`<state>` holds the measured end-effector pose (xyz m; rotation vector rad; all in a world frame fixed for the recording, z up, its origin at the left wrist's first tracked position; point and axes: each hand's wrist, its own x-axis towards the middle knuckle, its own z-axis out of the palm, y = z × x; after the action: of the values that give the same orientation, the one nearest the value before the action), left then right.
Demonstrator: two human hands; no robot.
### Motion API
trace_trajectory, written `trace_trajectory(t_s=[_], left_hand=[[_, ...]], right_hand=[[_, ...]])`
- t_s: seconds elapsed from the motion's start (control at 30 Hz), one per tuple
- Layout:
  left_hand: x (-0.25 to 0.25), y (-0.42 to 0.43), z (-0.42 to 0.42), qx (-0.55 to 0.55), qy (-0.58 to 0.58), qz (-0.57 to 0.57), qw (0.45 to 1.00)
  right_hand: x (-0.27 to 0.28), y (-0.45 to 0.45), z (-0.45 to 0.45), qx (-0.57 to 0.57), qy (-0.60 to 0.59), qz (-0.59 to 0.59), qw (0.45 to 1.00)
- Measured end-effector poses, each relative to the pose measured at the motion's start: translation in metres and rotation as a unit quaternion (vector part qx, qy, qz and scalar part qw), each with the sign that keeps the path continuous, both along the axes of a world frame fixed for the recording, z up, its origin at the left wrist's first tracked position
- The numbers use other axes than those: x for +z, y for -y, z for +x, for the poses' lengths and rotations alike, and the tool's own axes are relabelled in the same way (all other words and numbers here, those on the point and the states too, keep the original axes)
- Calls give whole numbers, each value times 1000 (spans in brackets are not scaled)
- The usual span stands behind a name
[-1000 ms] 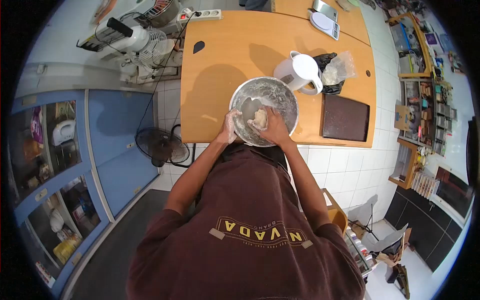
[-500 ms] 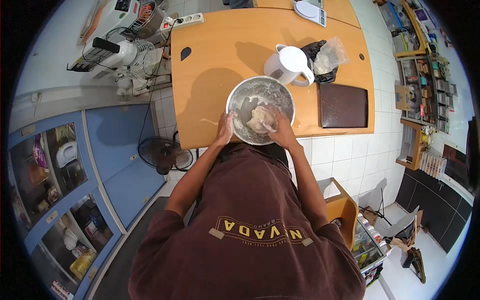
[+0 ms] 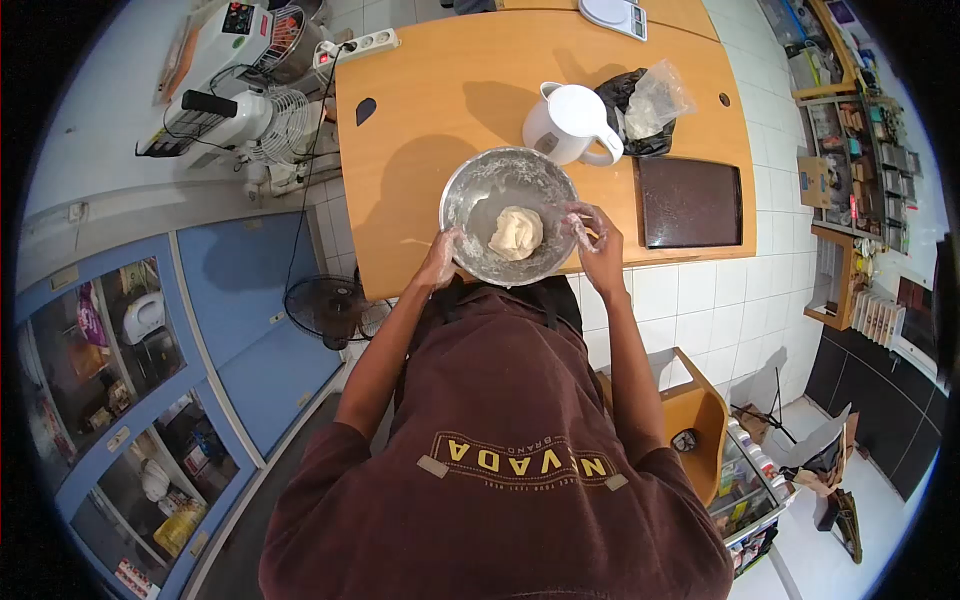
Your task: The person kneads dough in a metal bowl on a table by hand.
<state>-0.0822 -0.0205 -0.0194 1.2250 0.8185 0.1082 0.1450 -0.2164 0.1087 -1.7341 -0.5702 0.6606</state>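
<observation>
A round metal mixing bowl (image 3: 470, 185) stands at the table's front edge, its inside dusted and smeared with flour. In its bottom rests a pale, lumpy ball of dough (image 3: 516, 233), touched by neither hand. My left hand (image 3: 440, 260) grips the bowl's left side at the rim. On the opposite side, my right hand (image 3: 595, 238) has its bent, flour-coated fingers at the right rim, with the fingertips reaching over the edge. Both hands carry white flour or dough residue.
Behind the bowl stand a white pitcher (image 3: 574, 115) and a black bag with a clear plastic bag (image 3: 655, 105). A dark baking tray (image 3: 690, 203) lies to the right. A white scale (image 3: 615, 14) and a power strip (image 3: 368, 44) are at the far edge. Near my right side is a chair (image 3: 695, 415).
My right hand has come off the dough and moved right to the bowl's rim. The dough now lies alone as a rounder lump. My left hand stays at the left side.
</observation>
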Motion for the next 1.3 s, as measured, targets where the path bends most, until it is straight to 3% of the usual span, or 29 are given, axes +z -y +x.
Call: trace_trajectory(t_s=[0.03, 0.1, 0.23, 0.33, 0.43, 0.6, 0.9, 1.0, 1.1, 1.3], left_hand=[[4, 0, 1, 20, -3, -58, 998], [-5, -7, 8, 114, 12, -283, 952], [-4, -6, 9, 158, -8, -284, 946], [11, -9, 10, 185, -19, -283, 941], [-1, -14, 5, 191, -9, -284, 940], [15, -12, 8, 211, -31, -259, 942], [13, -25, -10, 219, 14, -243, 945], [-5, -39, -31, 243, -29, -223, 944], [35, -45, -38, 230, -41, -213, 949], [30, -70, -63, 273, -18, -189, 943]], right_hand=[[-3, 1, 0, -14, -16, 14, 1000], [-6, 0, -1, -21, -35, 22, 999], [-4, -3, -5, -50, 21, -20, 998], [-12, -9, -8, -164, 85, -32, 982], [-47, -5, 0, -214, -126, -3, 969], [-80, -1, 3, -106, -330, -67, 936], [-93, -14, 4, -43, -338, -48, 939], [-88, -37, -4, -28, -342, -47, 938], [-89, -57, -9, 9, -340, -45, 939], [-94, -97, -27, 56, -311, -51, 947]])
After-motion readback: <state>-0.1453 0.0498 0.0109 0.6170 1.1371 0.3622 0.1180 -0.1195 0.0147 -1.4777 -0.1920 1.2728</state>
